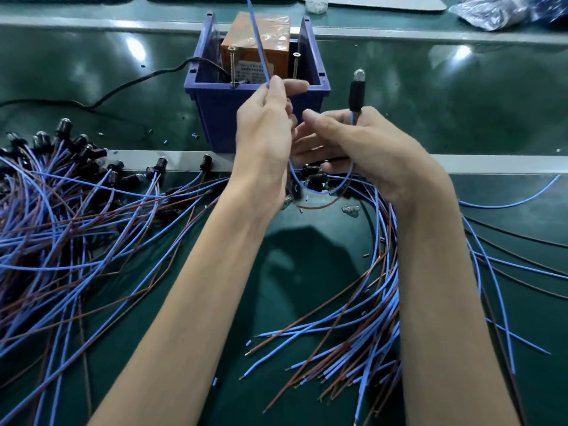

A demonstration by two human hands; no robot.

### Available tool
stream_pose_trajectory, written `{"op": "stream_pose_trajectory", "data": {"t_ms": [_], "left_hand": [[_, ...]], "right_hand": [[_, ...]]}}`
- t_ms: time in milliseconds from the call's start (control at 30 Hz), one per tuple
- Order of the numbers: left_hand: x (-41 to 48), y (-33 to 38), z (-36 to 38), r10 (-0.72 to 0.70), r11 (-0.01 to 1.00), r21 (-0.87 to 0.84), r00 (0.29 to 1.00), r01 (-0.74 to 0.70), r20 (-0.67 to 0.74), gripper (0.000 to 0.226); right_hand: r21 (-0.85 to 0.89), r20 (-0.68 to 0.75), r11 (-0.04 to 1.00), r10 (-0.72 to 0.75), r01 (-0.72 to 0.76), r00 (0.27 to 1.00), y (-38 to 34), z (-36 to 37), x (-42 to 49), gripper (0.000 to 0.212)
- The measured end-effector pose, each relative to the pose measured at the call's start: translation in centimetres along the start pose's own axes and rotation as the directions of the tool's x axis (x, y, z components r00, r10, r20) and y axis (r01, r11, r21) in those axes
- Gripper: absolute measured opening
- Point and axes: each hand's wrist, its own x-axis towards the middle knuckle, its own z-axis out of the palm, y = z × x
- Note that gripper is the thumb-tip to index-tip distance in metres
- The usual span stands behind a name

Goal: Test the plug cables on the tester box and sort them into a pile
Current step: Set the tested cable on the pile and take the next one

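Fingertips [276, 84] of my left hand [264, 127] pinch a blue lead [258, 47] at centre frame, in front of the tester box [215, 112], while my right hand [368, 142] grips the plug cable [353, 118] just below its black plug [356, 93], standing upright to the right. Light and floppy, I judge; the stiff plug body is the surest hold.

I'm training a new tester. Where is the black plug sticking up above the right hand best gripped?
Pinch the black sleeve across its middle, coming from the right, away from the tester box. It stands upright with the clear bulb on top and the right hand pinching its blue wire below, so the straight sleeve is the firm free part.
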Motion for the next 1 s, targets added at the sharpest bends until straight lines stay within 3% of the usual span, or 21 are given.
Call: {"op": "stream_pose_trajectory", "data": {"t_ms": [300,367,467,667,733,833,1000], "left_hand": [[-0.9,0.1,0.5,0.030,0.999,-0.027,0.999,-0.030,0.010,0.027],[-1.0,0.2,0.6,0.034,0.999,-0.027,0.999,-0.034,0.008,0.023],[-0.6,0.5,-0.2,0.029,0.996,-0.085,0.999,-0.030,-0.019,0.021],[1.1,1.0,-2.8,0.103,0.985,0.148,0.986,-0.084,-0.127,0.034],[1.6,1.1,-3.8,0.183,0.933,0.336,0.975,-0.132,-0.126,0.044],[1.9,1.4,-5.1,0.271,0.774,0.613,0.958,-0.161,-0.091,0.056],[1.9,2.3,-5.8,0.308,0.437,0.894,0.950,-0.102,-0.042,0.038]], "right_hand": [[-0.035,0.001,0.995,-0.096,0.096,0.995,0.2,1.3,0.3,0.010],[0.009,-0.013,0.993,-0.119,0.119,0.993,0.2,1.4,0.3,0.016],[0.072,-0.021,0.988,-0.132,0.133,0.991,0.2,1.4,0.4,0.007],[-0.020,-0.250,0.994,-0.106,0.104,0.963,-0.2,-0.1,0.9,0.015],[0.008,-0.315,0.996,-0.085,0.093,0.945,-0.2,-0.6,0.9,0.018],[0.069,-0.382,0.992,-0.073,0.107,0.921,0.0,-0.9,0.8,0.022],[0.112,-0.423,0.985,-0.071,0.130,0.903,0.3,-0.8,1.1,0.016]]}}
